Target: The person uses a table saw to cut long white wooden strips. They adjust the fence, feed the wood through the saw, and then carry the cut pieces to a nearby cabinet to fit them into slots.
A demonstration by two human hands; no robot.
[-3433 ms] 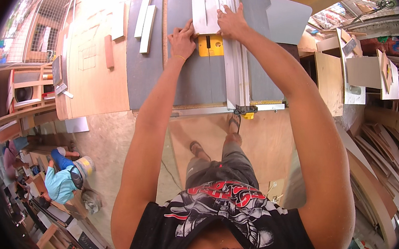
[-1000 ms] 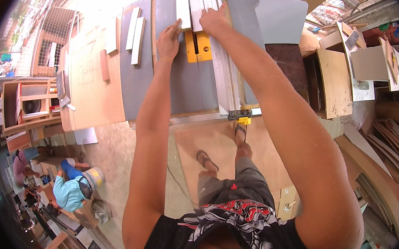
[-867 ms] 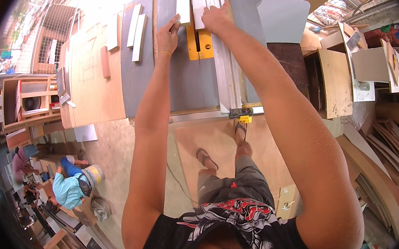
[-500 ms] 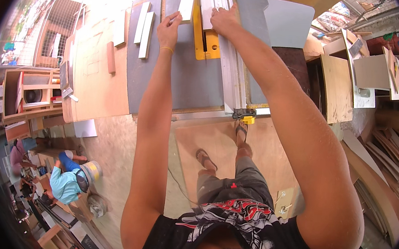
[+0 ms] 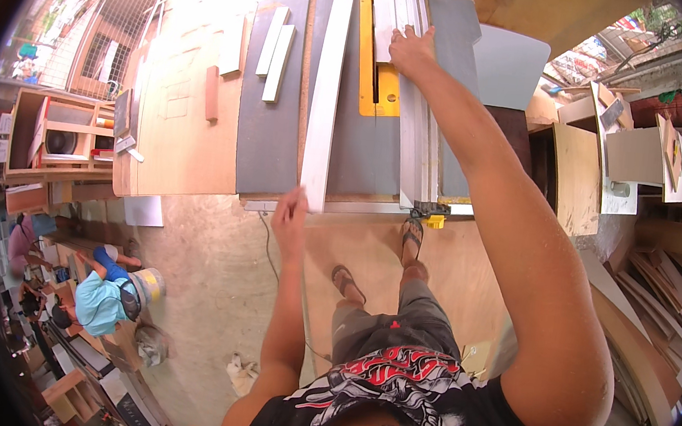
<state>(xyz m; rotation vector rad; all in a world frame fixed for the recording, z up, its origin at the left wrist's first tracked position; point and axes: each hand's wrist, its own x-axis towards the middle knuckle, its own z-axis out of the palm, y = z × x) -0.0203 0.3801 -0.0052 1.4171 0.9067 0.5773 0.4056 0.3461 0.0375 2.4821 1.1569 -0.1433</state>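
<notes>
A long white strip of board (image 5: 327, 97) lies lengthwise over the grey saw table (image 5: 275, 149), left of the yellow insert plate (image 5: 387, 102) with its dark slot. At the table's front edge, my left hand (image 5: 290, 215) is closed on the near end of that strip; the fingers are slightly blurred. My right hand (image 5: 412, 51) rests farther forward, fingers spread over a shorter white piece (image 5: 382, 20) and the metal rip fence (image 5: 424, 139) beside it. This shorter piece lies along the fence, partly over the insert plate. The saw blade cannot be made out.
Two short white strips (image 5: 278, 63) lie on the table's left part. A reddish wood block (image 5: 212, 94) and another white piece (image 5: 231, 45) sit on the plywood surface (image 5: 174, 160). The fence's black-and-yellow clamp (image 5: 431, 215) juts out in front. At left, a person in light blue (image 5: 103, 301) sits bent over.
My left hand has drawn the long white strip toward me, away from the insert plate to its left. My right hand stays at the fence and shorter piece. The view has shifted slightly.
</notes>
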